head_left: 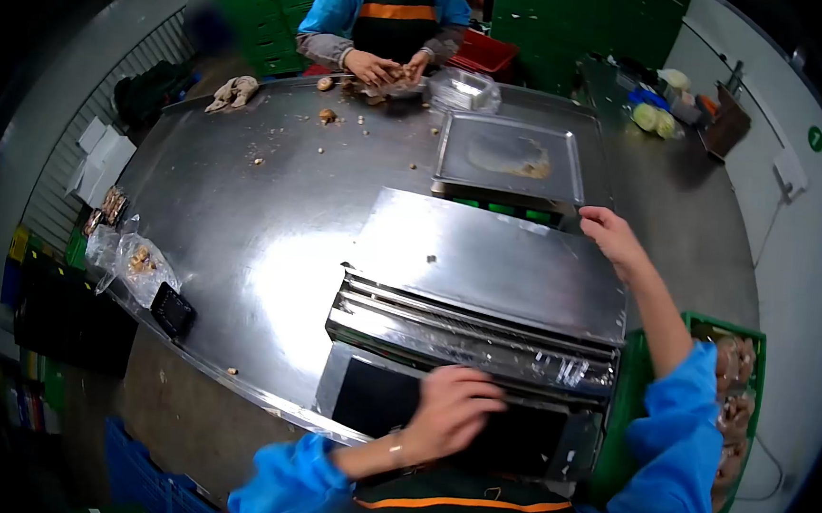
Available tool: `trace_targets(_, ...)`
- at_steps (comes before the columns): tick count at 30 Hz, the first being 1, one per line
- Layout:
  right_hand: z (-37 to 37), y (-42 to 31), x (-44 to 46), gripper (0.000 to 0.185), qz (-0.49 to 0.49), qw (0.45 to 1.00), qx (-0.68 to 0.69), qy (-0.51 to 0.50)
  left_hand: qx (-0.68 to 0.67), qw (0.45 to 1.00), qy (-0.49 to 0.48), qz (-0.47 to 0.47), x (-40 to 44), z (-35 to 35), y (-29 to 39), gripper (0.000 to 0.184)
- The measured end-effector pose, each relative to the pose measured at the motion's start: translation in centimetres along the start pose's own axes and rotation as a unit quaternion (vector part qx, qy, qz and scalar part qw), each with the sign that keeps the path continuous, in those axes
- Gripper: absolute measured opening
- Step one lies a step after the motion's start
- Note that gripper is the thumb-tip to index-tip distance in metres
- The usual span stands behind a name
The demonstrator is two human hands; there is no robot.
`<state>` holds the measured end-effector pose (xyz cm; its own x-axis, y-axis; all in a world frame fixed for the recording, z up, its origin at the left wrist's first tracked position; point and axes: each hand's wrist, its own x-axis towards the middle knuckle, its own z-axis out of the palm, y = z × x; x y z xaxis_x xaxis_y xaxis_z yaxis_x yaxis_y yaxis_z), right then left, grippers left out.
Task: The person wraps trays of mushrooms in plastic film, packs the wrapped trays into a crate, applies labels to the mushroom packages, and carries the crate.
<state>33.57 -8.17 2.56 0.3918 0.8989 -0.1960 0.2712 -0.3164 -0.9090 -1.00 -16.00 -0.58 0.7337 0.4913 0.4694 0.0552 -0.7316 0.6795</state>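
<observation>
I've left hand (pixel 457 417) over black plate (pixel 373 397), blurred, grip: can't tell | right hand (pixel 612 240) beside tray (pixel 481 138) corner, grip: can't tell

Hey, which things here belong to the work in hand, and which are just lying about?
Likely in the work:
black plate, left hand over it
metal machine behind the plate
metal tray, near right hand

Apparently lying about:
crumpled cloth
scattered bits
</observation>
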Motion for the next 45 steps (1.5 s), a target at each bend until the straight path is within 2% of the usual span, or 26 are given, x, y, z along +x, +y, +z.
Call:
trace_targets(1, 1.2, 4.0, 4.4, 0.035, -0.045, 0.995, -0.072, 0.045, 0.047, 0.995, 0.052, -0.068, -2.2, -2.7, -0.8, 0.03)
trace_targets(2, 1.7, 9.1, 9.2, 0.035, -0.077, 0.971, -0.206, 0.093, 0.093, 0.98, 0.115, -0.13, -4.7, -4.6, -1.9, 0.028)
trace_targets(3, 3.8, 6.1, 7.4, 0.034, -0.032, 0.933, -0.336, 0.129, 0.115, 0.955, 0.18, -0.203, -7.2, -6.3, -2.8, 0.027)
trace_targets(5, 5.9, 5.5, 7.7, 0.037, 0.034, 0.857, -0.504, 0.099, 0.146, 0.882, 0.307, -0.325, -12.6, -9.1, -4.4, 0.021)
trace_targets(7, 6.2, 6.1, 7.6, 0.039, 0.013, 0.87, -0.474, 0.136, 0.188, 0.8, 0.386, -0.419, -18.2, -10.3, -6.4, 0.02)
trace_targets(8, 6.4, 6.2, 7.6, 0.041, 0.001, 0.876, -0.458, 0.153, 0.211, 0.79, 0.379, -0.434, -20.0, -10.7, -7.4, 0.021)
trace_targets(10, 6.8, 5.4, 7.1, 0.04, 0.041, 0.88, -0.45, 0.148, 0.256, 0.766, 0.361, -0.466, -23.1, -11.2, -9.1, 0.022)
trace_targets(14, 7.1, 5.0, 7.0, 0.036, 0.057, 0.884, -0.426, 0.183, 0.354, 0.75, 0.288, -0.478, -26.8, -12.1, -13.5, 0.026)
trace_targets(18, 7.1, 4.9, 6.9, 0.033, 0.056, 0.89, -0.411, 0.187, 0.302, 0.744, 0.317, -0.505, -29.1, -11.8, -16.1, 0.025)
trace_targets(21, 7.0, 5.4, 7.1, 0.033, 0.044, 0.889, -0.412, 0.193, 0.369, 0.753, 0.267, -0.475, -29.6, -11.0, -17.0, 0.025)
trace_targets(28, 7.0, 5.6, 7.2, 0.032, 0.055, 0.886, -0.415, 0.2, 0.437, 0.719, 0.26, -0.474, -28.2, -10.0, -17.9, 0.014)
trace_targets(37, 6.9, 5.8, 7.2, 0.032, 0.045, 0.885, -0.41, 0.214, 0.395, 0.744, 0.25, -0.477, -28.2, -10.5, -17.4, 0.015)
trace_targets(45, 7.0, 5.6, 7.0, 0.032, 0.037, 0.884, -0.41, 0.22, 0.405, 0.74, 0.273, -0.462, -28.6, -10.2, -17.8, 0.015)
